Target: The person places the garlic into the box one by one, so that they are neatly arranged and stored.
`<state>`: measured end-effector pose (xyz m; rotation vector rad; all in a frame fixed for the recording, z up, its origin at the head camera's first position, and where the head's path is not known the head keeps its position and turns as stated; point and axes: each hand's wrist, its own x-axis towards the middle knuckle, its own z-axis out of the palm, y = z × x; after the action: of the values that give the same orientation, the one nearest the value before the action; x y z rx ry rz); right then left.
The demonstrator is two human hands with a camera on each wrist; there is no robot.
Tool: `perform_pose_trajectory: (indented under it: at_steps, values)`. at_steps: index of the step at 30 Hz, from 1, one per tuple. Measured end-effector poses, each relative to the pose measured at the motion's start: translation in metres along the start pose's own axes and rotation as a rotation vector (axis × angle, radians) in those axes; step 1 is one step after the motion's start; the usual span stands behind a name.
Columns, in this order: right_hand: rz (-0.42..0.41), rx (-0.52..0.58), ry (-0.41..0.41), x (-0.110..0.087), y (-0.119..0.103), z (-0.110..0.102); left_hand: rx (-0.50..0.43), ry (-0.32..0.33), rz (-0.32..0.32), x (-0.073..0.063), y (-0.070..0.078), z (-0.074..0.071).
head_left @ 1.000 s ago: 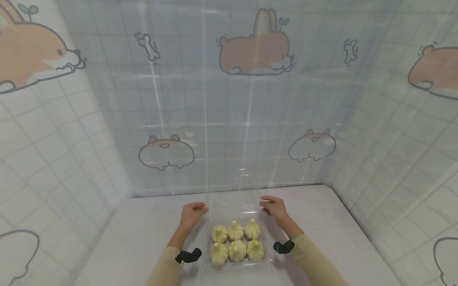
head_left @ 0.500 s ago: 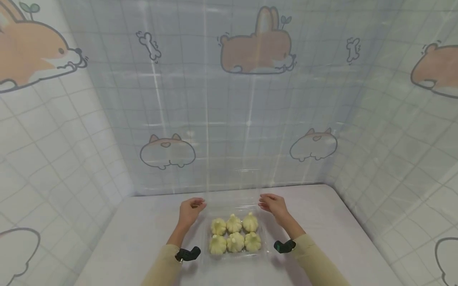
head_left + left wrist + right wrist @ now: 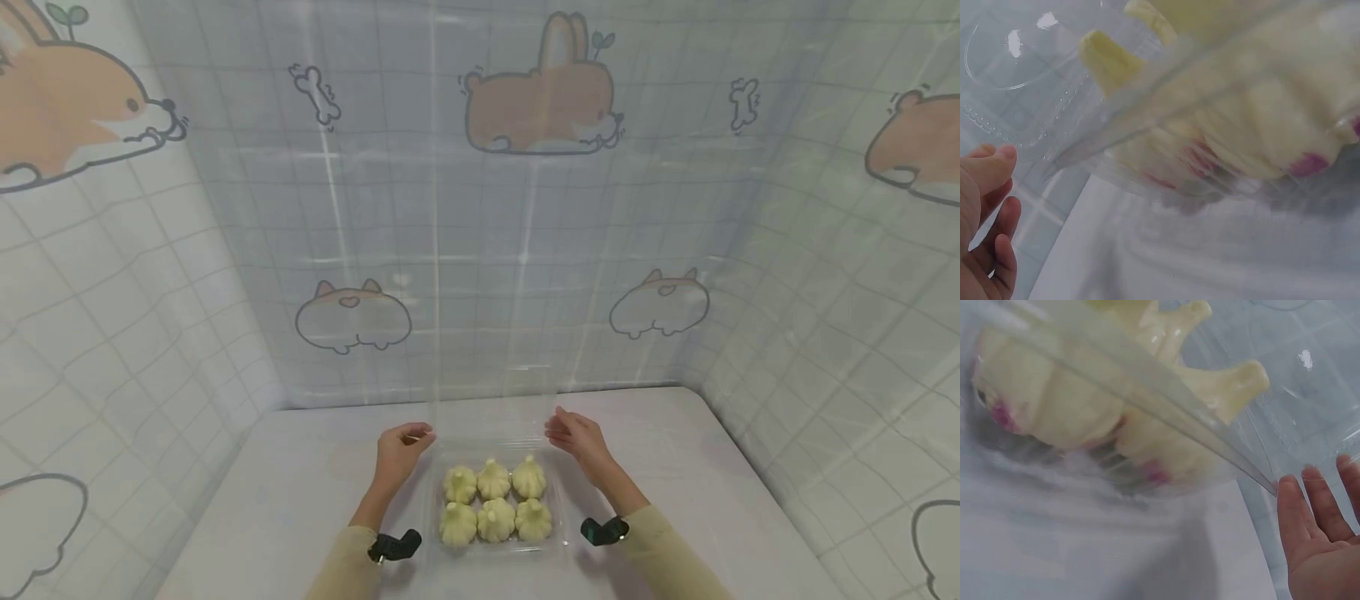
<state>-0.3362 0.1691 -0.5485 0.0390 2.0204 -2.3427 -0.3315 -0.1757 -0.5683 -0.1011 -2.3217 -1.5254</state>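
A clear plastic clamshell box (image 3: 564,543) stands on the table with garlic bulbs (image 3: 496,520) in two rows of three. Its transparent lid (image 3: 491,417) is raised at the far side; its outline is faint. At the lid's left edge is my left hand (image 3: 399,454), thumb and index tips close to the plastic, the other fingers loosely bent. On the opposite side, my right hand (image 3: 581,442) has its fingers extended, and its fingertips (image 3: 1288,484) touch or nearly touch the lid's edge. Purple patches show low on the bulbs in both wrist views.
The white table (image 3: 300,483) ends just behind the lid at a patterned curtain (image 3: 480,208). More curtain closes in at the left and right. Black wrist cameras (image 3: 395,546) sit on both wrists, flanking the box.
The lid's outline first rose a little, then settled slightly lower in view. Both hands stay at its sides; the right fingers have straightened somewhat. The box and bulbs shifted slightly up, then back down in view.
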Motion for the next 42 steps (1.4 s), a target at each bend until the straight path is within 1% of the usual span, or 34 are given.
perform_pose_trajectory:
  at_steps: [2, 5, 8, 10, 13, 16, 21, 23, 29, 32, 34, 37, 39, 42]
  values:
    - [-0.026, -0.015, -0.015, -0.002, 0.001, 0.0, 0.002, -0.003, 0.012, -0.002, 0.001, 0.0]
    - [-0.076, -0.084, -0.012, -0.005, 0.004, -0.001, 0.006, -0.003, 0.021, -0.002, 0.002, 0.0]
    - [-0.135, -0.194, 0.022, -0.006, 0.004, -0.001, 0.011, -0.009, 0.025, -0.002, 0.003, -0.001]
    - [-0.17, -0.244, 0.055, -0.006, 0.004, 0.0, 0.013, -0.013, 0.025, -0.002, 0.003, -0.001]
    - [-0.214, -0.257, 0.092, -0.006, 0.004, 0.001, 0.014, -0.02, 0.026, -0.002, 0.002, -0.001]
    - [-0.235, -0.247, 0.11, -0.007, 0.005, 0.002, 0.002, -0.028, 0.025, -0.003, 0.0, -0.001]
    - [-0.263, -0.314, 0.127, -0.008, 0.01, 0.001, -0.023, -0.047, 0.008, -0.006, -0.002, -0.003]
    - [-0.291, -0.344, 0.125, -0.01, 0.011, 0.0, -0.025, -0.057, 0.0, -0.008, -0.002, -0.004]
    - [-0.4, -0.428, 0.098, -0.019, 0.014, -0.004, -0.02, -0.078, -0.032, -0.015, -0.001, -0.006]
    - [-0.43, -0.465, 0.082, -0.023, 0.017, -0.006, -0.035, -0.085, -0.033, -0.02, 0.001, -0.008]
    - [-0.439, -0.486, 0.068, -0.025, 0.018, -0.008, -0.023, -0.084, -0.03, -0.023, 0.002, -0.01]
    - [-0.427, -0.479, 0.02, -0.028, 0.018, -0.011, 0.005, -0.089, -0.016, -0.027, 0.003, -0.012]
    - [-0.418, -0.448, -0.026, -0.03, 0.018, -0.013, 0.034, -0.093, -0.007, -0.029, 0.003, -0.014]
    - [-0.413, -0.395, -0.139, -0.039, 0.007, -0.016, 0.003, -0.133, -0.033, -0.032, 0.004, -0.016]
